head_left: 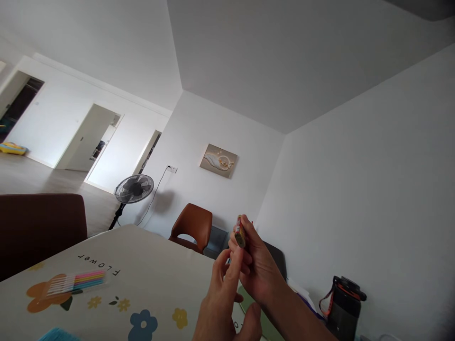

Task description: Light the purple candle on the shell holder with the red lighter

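A: Hands first?
B: Left hand [220,293], lower centre: fingers loosely bent, thumb spread well away from the index, nothing visible in the grip. Right hand [261,265], just above and to the right: fingers closed round a small red-and-yellow object with a dark flat end [238,226], thumb along its top.
A: Object condition?
B: Narrow, blocky, printed sides, pale label patch, dark end tilted towards the camera. Sits right of centre. Left index tip is at its lower end; can't tell if touching.
A: Surface?
B: Smooth off-white tabletop [149,265], printed flowers, "FLOWER" lettering. Fuzzy-looking bright blue item [59,335] cut off at bottom left. Past it, clear flat pack of thin pink, yellow, blue and white sticks [76,283]. Lower right: dark cylindrical bottle with orange-trimmed strap [343,303].
A: Room?
B: Dark brown smooth-backed chair [42,232], left edge. Beyond the table, tan-orange curved-back chair [195,222], leather-like. Left of it, black wire-cage floor fan [135,188]. Matte white wall [249,137] carries a beige rectangular relief-look picture [218,161], centre. Upper left: pale doorways, greyish floor [66,182], yellow-and-blue item [13,148] on it.
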`<state>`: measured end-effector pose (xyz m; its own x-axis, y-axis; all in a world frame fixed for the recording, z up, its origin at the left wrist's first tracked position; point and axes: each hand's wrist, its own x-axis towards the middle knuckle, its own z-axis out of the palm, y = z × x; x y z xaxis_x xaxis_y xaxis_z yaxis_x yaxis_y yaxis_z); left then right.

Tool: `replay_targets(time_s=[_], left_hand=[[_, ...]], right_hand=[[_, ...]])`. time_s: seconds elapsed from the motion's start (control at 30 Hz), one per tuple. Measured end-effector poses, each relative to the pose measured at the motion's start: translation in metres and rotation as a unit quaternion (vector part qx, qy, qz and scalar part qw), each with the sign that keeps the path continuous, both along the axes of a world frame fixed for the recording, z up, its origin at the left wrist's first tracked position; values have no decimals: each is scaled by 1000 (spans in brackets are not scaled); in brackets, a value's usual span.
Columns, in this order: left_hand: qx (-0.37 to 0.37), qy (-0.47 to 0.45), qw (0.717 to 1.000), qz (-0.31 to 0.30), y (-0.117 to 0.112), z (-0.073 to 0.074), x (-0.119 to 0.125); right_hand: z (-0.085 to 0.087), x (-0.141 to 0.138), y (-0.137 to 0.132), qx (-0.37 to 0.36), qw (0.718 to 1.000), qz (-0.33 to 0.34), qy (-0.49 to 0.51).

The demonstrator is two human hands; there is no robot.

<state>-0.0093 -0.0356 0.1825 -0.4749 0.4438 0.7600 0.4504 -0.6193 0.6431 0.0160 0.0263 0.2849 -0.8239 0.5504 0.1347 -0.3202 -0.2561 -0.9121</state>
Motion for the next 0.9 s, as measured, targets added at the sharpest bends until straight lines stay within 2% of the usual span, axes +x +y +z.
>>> replay_targets(time_s=[0.43, 0.7, 0.9], left_hand=[[9, 30, 999, -21, -2, -7, -9], [0, 39, 999, -4, 4, -10, -11], [23, 35, 999, 2, 4, -9, -6]], right_hand=[[1, -2, 5, 1, 999, 34, 35], [-3, -3, 11, 36, 992, 95, 75], [-1, -2, 9, 64, 990, 96, 78]])
